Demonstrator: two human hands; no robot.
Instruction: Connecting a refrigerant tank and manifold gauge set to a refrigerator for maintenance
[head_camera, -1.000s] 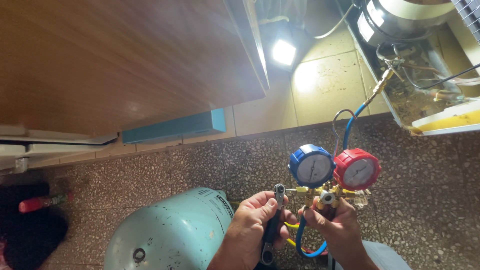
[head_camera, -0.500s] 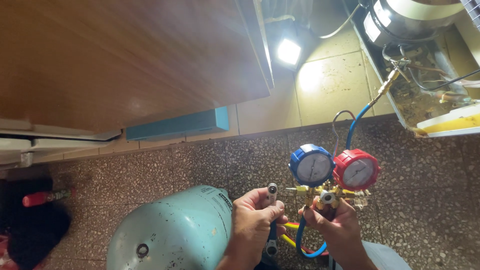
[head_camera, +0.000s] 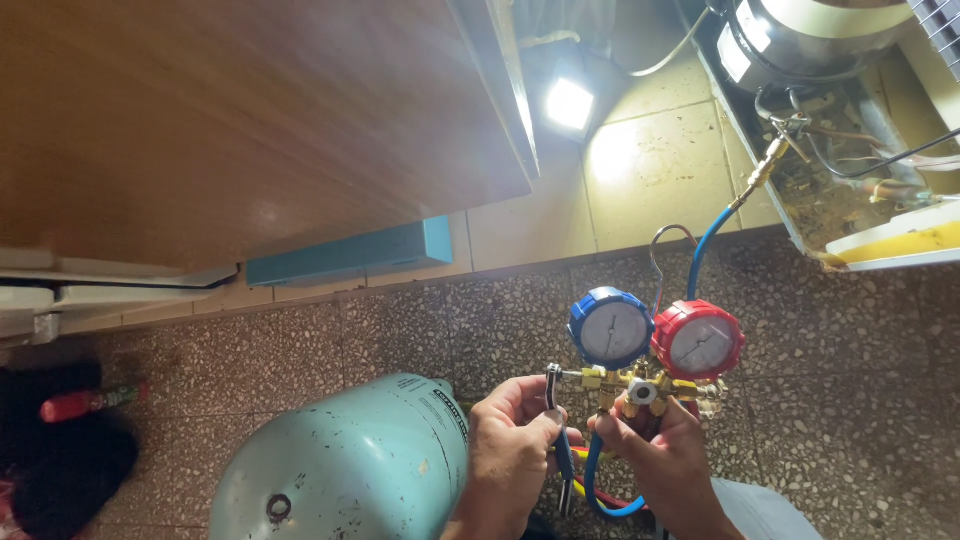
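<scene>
Left hand (head_camera: 515, 440) grips a small wrench (head_camera: 556, 415), fingers wrapped tight round the handle; its jaw now sits on the brass fitting at 9 o'clock of the manifold gauge set (head_camera: 655, 345), where 1 s ago it hung lower, off the fitting. Looks like the fitting is now being turned. Right hand (head_camera: 660, 450) clamps the manifold body under the 2 gauges. Blue hose (head_camera: 705, 245) runs to 1 o'clock; pale green refrigerant cylinder (head_camera: 350, 465) lies at 8 o'clock.

— Which colours are seen on the gauges?
— One gauge (head_camera: 611, 329) is rimmed blue; at its three o'clock, the other gauge (head_camera: 697, 341) is rimmed red.
— And elsewhere?
— A pale green tank (head_camera: 350, 465), a blue hose (head_camera: 706, 245), and a speckled brown floor (head_camera: 400, 330) are seen.
</scene>
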